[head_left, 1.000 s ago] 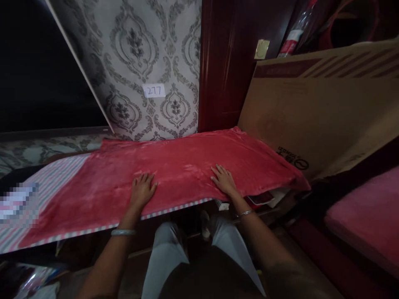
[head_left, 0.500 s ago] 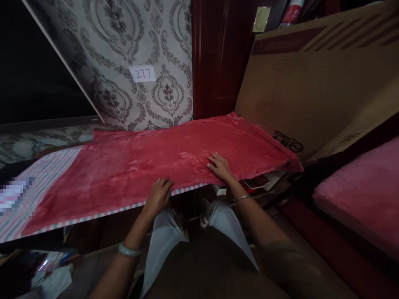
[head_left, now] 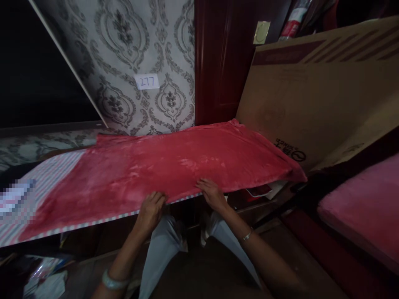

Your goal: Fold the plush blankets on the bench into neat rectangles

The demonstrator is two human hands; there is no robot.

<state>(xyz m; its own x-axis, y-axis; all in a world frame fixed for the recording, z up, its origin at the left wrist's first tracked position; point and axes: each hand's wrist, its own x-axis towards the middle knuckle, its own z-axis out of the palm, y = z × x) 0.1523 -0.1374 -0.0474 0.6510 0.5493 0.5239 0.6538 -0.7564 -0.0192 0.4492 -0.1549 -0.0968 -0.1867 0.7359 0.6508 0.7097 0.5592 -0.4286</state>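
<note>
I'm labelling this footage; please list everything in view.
Cloth: one, red, centre
Striped cover: one, multicoloured, under cloth
Screen: one, black, upper left
Wallpaper: one, grey, behind
Card: one, white, on wallpaper
Panel: one, dark red, beside wallpaper
Cardboard: one, brown, right
Plate: one, gold, above cardboard
Bottle: one, red label, top right
Padded thing: one, pink, far right
Clutter: uncounted, mixed, lower left
Trouser legs: two, pale, below
Left hand, right hand: two, bare, at cloth's front edge

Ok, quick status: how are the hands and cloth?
Left hand, right hand at near edge of red cloth. Cloth spread over striped board. Cardboard by cloth's right end.
</note>
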